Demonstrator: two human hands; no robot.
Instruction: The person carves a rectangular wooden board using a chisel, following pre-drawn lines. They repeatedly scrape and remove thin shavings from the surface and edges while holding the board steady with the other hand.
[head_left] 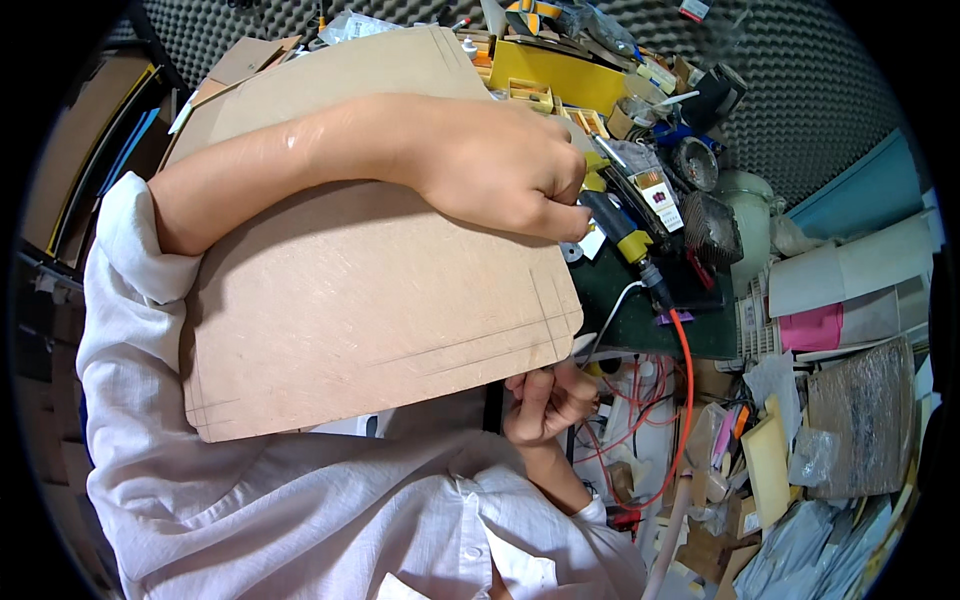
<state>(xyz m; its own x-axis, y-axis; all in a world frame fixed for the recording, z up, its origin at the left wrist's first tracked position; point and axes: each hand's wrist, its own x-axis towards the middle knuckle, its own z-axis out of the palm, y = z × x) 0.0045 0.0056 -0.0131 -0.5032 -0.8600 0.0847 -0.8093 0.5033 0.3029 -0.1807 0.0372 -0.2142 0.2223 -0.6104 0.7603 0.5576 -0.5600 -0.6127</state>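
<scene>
A tan fibreboard panel (330, 290) with rounded corners and thin pencil lines near its edges lies tilted in front of me. My left forearm crosses over it. At the panel's right edge, my left hand (510, 170) is closed, knuckles up and fingers curled under; whatever they may grip is hidden. Below the panel's near right corner, my right hand (550, 402) is closed in a pinch against the underside of the edge. What those fingertips hold cannot be made out. A small pale tip (582, 343) shows just beside the corner.
Right of the panel lies a black-and-yellow power tool (618, 225) with an orange-red cable (687, 380). A yellow box (555, 75) and cluttered small parts stand behind. Wrapped packages (860, 415) are piled at the right. Grey foam (800, 90) covers the wall.
</scene>
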